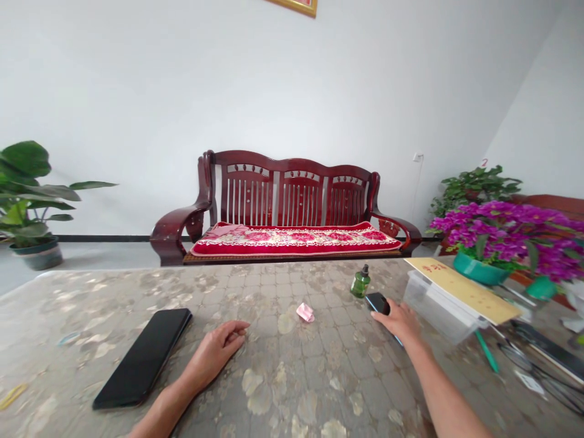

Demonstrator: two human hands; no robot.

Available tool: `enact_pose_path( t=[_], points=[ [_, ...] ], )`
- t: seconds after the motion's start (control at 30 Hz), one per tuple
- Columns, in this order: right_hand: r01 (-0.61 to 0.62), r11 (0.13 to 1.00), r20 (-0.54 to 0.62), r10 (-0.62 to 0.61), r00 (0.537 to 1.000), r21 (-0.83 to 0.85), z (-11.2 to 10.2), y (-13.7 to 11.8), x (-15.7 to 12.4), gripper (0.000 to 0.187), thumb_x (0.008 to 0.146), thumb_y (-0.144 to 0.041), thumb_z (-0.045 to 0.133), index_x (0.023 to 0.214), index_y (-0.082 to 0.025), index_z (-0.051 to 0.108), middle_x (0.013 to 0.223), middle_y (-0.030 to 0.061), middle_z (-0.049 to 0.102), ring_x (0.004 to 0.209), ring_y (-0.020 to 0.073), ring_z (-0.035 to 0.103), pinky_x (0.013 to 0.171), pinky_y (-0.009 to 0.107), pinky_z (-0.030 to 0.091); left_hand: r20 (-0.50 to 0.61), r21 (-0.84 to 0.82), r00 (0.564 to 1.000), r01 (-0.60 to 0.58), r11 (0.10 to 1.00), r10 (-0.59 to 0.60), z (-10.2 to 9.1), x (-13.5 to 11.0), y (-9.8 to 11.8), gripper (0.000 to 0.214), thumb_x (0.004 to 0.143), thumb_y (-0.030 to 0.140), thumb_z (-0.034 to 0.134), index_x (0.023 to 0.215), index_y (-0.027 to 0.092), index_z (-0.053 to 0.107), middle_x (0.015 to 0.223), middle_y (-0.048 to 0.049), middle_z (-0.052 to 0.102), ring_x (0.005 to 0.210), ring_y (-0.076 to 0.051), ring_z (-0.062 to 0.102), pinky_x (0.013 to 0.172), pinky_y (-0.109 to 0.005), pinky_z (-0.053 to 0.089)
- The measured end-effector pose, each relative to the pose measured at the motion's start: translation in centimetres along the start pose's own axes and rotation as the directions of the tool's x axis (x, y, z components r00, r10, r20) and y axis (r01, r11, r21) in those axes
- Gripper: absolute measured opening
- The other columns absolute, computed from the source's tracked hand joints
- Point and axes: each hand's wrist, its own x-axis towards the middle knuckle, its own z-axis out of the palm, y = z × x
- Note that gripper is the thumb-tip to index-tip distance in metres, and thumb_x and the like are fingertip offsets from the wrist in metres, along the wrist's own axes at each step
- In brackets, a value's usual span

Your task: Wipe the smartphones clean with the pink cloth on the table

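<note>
My left hand [222,347] rests on its side on the patterned tabletop, holding nothing, its fingers loosely bent and pointing right. Left of it a large black phone or tablet [143,359] lies flat with its dark screen up. My right hand [400,323] lies over a smaller smartphone [378,302], thumb at its left edge and the other fingers at the far right side. Most of that phone's middle is hidden by the hand. Just behind it stands a small green bottle [360,283] with a black top. A crumpled pink paper [305,312] sits between both hands.
Right of my right hand stands a clear plastic box [438,307] with a yellow folder [460,286] on top. Purple flowers [502,228], a green pen [487,351] and cables are farther right. A wooden bench [298,194] stands beyond the table [274,401]. A yellow band [13,395] lies far left.
</note>
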Motion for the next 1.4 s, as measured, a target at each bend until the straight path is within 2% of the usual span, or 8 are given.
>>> enact_pose_path(
  t=[0.23,0.33,0.43,0.63,0.8,0.97,1.2,1.4],
  points=[
    [0.024,1.000,-0.119,-0.022,0.993,0.016,-0.3,-1.5,-1.1,0.051,0.084,-0.050,0.053,0.124,-0.019,0.062,0.115,0.0156,0.065,0.108,0.0344,0.058,0.089,0.045,0.044,-0.035,0.008,0.999,-0.007,1.000,0.007,0.0,-0.2,0.6,0.032,0.079,0.040,0.054,0.099,0.021,0.070,0.083,-0.0020,0.072,0.073,-0.020,0.064,0.070,-0.027,0.049],
    [0.283,0.944,-0.270,-0.232,0.935,0.169,-0.2,-5.6,-3.5,0.039,0.090,-0.037,0.044,0.119,-0.020,0.064,0.117,0.0112,0.064,0.107,0.0276,0.058,0.094,0.039,0.042,-0.053,0.022,0.998,-0.026,0.999,0.027,0.2,-0.2,0.5,0.030,0.080,0.036,0.055,0.100,0.020,0.071,0.088,-0.0033,0.073,0.078,-0.021,0.065,0.073,-0.027,0.049],
    [0.493,0.785,-0.227,-0.437,0.870,0.376,-0.3,-11.5,-6.9,0.032,0.092,-0.038,0.042,0.108,-0.023,0.067,0.106,0.0065,0.066,0.094,0.0222,0.062,0.084,0.032,0.047,-0.076,0.035,0.996,-0.036,0.999,0.039,0.5,-0.3,0.6,0.029,0.080,0.033,0.056,0.101,0.020,0.071,0.087,-0.0033,0.073,0.075,-0.020,0.065,0.072,-0.027,0.049],
    [0.692,0.680,-0.255,-0.643,0.722,0.243,-1.0,-19.2,-10.1,0.025,0.087,-0.031,0.059,0.109,-0.024,0.066,0.107,0.0058,0.065,0.102,0.0252,0.056,0.090,0.035,0.042,-0.076,0.127,0.996,-0.027,0.992,0.037,-1.0,-0.4,2.2,0.027,0.080,0.020,0.054,0.102,0.020,0.070,0.089,-0.0034,0.073,0.078,-0.019,0.066,0.073,-0.025,0.048],
    [0.682,0.721,-0.154,-0.665,0.731,0.124,0.0,-20.2,-8.8,0.021,0.088,-0.032,0.059,0.101,-0.021,0.070,0.104,0.0089,0.066,0.099,0.0280,0.056,0.089,0.037,0.041,-0.224,0.339,0.973,0.125,0.933,-0.049,-6.2,-1.5,2.8,0.030,0.080,0.014,0.055,0.107,0.018,0.069,0.102,-0.0077,0.070,0.090,-0.022,0.065,0.083,-0.029,0.046],
    [0.690,0.710,-0.203,-0.661,0.722,0.140,2.5,-20.0,-8.0,0.028,0.093,-0.021,0.045,0.108,-0.019,0.068,0.102,0.0107,0.065,0.098,0.0251,0.058,0.088,0.034,0.042,-0.379,0.581,0.898,0.419,0.698,-0.224,-10.4,-3.5,1.5,0.043,0.085,0.036,0.057,0.122,0.015,0.062,0.123,-0.0172,0.060,0.114,-0.035,0.053,0.095,-0.042,0.040],
    [0.715,0.601,-0.425,-0.577,0.697,0.356,4.9,-19.4,-7.1,0.040,0.098,-0.041,0.034,0.103,-0.020,0.068,0.097,0.0095,0.068,0.092,0.0248,0.061,0.083,0.035,0.047,-0.341,0.674,0.826,0.548,0.496,-0.449,-10.1,-4.0,0.7,0.074,0.075,0.048,0.065,0.138,0.014,0.047,0.132,-0.0196,0.051,0.120,-0.036,0.048,0.095,-0.041,0.039],
    [0.562,0.576,-0.365,-0.429,0.826,0.594,5.0,-18.9,-6.9,0.049,0.094,-0.054,0.033,0.108,-0.022,0.068,0.111,0.0086,0.071,0.100,0.0256,0.066,0.085,0.037,0.051,-0.366,0.654,0.795,0.590,0.473,-0.484,-9.8,-3.6,0.8,0.074,0.076,0.040,0.062,0.142,0.015,0.041,0.132,-0.0193,0.051,0.119,-0.036,0.051,0.092,-0.040,0.041]
  ],
)
